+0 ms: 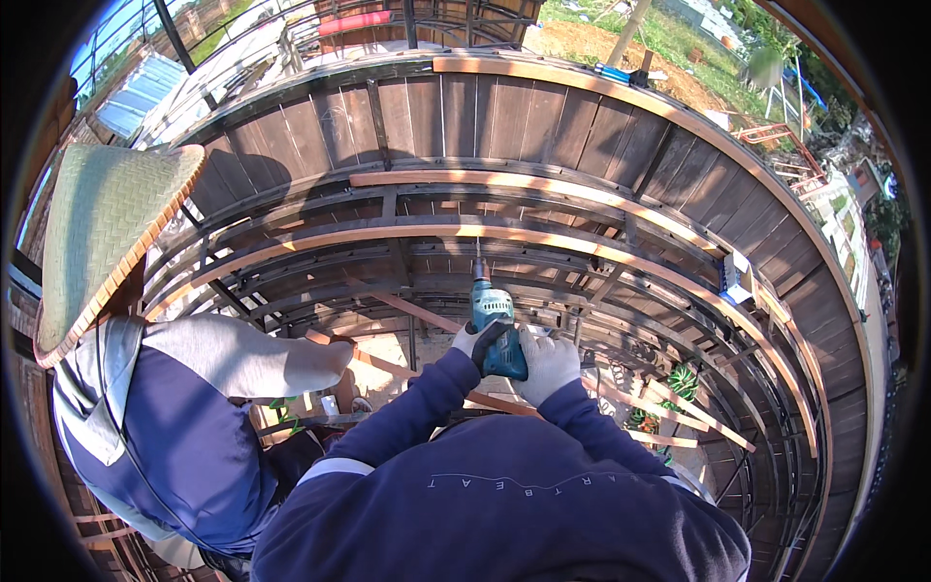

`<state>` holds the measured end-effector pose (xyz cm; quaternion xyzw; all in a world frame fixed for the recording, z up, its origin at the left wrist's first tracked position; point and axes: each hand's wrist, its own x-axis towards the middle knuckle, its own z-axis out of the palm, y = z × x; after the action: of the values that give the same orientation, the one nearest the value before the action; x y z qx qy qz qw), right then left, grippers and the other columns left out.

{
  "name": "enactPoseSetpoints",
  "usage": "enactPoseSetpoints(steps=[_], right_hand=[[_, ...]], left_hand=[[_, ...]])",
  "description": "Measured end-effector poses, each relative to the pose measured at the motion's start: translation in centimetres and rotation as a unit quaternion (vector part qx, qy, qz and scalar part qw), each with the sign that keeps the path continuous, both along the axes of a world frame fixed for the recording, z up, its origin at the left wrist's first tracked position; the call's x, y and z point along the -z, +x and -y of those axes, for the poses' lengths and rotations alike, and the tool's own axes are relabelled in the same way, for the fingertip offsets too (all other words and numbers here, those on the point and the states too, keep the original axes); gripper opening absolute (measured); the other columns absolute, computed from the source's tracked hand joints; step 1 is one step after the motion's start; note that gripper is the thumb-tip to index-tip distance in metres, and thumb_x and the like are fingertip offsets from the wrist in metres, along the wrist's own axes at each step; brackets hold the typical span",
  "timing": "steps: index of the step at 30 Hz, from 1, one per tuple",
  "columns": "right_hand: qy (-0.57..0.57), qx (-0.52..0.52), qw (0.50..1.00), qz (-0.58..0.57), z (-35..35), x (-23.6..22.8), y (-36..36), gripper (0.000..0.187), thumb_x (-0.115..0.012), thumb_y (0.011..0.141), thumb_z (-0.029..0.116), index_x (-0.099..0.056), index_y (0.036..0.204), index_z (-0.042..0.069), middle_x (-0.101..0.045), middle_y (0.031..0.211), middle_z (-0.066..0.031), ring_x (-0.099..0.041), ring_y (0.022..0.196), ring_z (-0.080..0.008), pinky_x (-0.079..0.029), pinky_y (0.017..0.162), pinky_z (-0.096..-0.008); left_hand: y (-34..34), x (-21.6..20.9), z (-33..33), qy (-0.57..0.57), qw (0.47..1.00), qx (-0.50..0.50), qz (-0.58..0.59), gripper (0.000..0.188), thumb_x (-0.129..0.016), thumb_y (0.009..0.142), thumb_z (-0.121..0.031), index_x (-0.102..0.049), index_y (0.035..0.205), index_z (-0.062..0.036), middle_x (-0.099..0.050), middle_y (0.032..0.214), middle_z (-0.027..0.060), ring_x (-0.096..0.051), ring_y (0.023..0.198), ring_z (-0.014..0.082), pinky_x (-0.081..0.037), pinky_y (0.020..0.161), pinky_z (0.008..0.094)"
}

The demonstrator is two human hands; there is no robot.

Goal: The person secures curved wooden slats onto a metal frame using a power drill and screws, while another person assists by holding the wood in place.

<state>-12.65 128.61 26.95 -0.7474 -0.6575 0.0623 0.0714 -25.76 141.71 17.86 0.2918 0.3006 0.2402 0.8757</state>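
Note:
A teal power drill (494, 306) is held in front of me, pointing away, its thin bit reaching the near edge of a curved wooden strip (436, 232). My left hand (477, 344), in a white and dark glove, wraps round the drill's left side. My right hand (548, 366), in a white glove, is closed against the right side of its rear body. Whether the bit has entered the wood, I cannot tell. The strip lies along a dark curved metal rail.
At my left is a co-worker in a woven conical hat (116, 242), one sleeved arm (262, 354) stretched toward the frame. Another wooden strip (543, 181) runs farther out. A small white and blue box (739, 278) rests on the rails at right. Loose wood slats (698, 412) lie lower right.

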Motion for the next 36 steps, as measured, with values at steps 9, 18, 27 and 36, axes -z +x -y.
enactPoseSetpoints(steps=[9, 18, 27, 36], right_hand=[[0.156, 0.121, 0.979, 0.042, -4.8, -4.6, 1.4, 0.074, -0.077, 0.072, 0.029, -0.054, 0.135, -0.003, -0.066, 0.115, -0.0179, -0.065, 0.105, -0.0362, -0.049, 0.09, -0.0481], [0.299, 0.157, 0.941, -0.002, -9.1, -8.5, 7.3, 0.058, -0.078, 0.071, 0.027, -0.059, 0.119, 0.002, -0.068, 0.093, -0.017, -0.069, 0.086, -0.0373, -0.053, 0.076, -0.0464], [0.273, 0.194, 0.942, -0.031, -11.7, -13.7, 14.4, 0.047, -0.077, 0.074, 0.027, -0.061, 0.114, 0.007, -0.068, 0.089, -0.0158, -0.07, 0.084, -0.0382, -0.056, 0.081, -0.0471], [0.308, 0.142, 0.941, -0.001, -13.4, -13.2, 19.6, 0.055, -0.075, 0.075, 0.033, -0.059, 0.12, 0.006, -0.068, 0.095, -0.018, -0.069, 0.086, -0.0379, -0.056, 0.079, -0.0474]], left_hand=[[5.0, -8.8, -6.6, 0.085, 0.993, 0.057, 0.055, 0.038, -0.073, 0.095, -0.019, -0.062, 0.128, -0.0038, -0.07, 0.114, 0.0073, -0.07, 0.096, 0.0203, -0.06, 0.085, 0.0381], [12.0, -17.2, -10.6, 0.17, 0.982, 0.082, 0.033, 0.043, -0.074, 0.089, -0.016, -0.061, 0.125, 0.0021, -0.07, 0.11, 0.0112, -0.072, 0.096, 0.0251, -0.059, 0.088, 0.039], [21.2, -20.1, -15.0, 0.177, 0.98, 0.072, 0.059, 0.058, -0.08, 0.086, -0.024, -0.055, 0.129, 0.0042, -0.071, 0.108, 0.0155, -0.075, 0.086, 0.0283, -0.065, 0.074, 0.0428], [24.8, -21.5, -16.1, 0.217, 0.976, 0.028, -0.012, 0.058, -0.079, 0.085, -0.024, -0.055, 0.13, 0.0033, -0.07, 0.107, 0.0154, -0.075, 0.085, 0.0259, -0.065, 0.073, 0.0387]])
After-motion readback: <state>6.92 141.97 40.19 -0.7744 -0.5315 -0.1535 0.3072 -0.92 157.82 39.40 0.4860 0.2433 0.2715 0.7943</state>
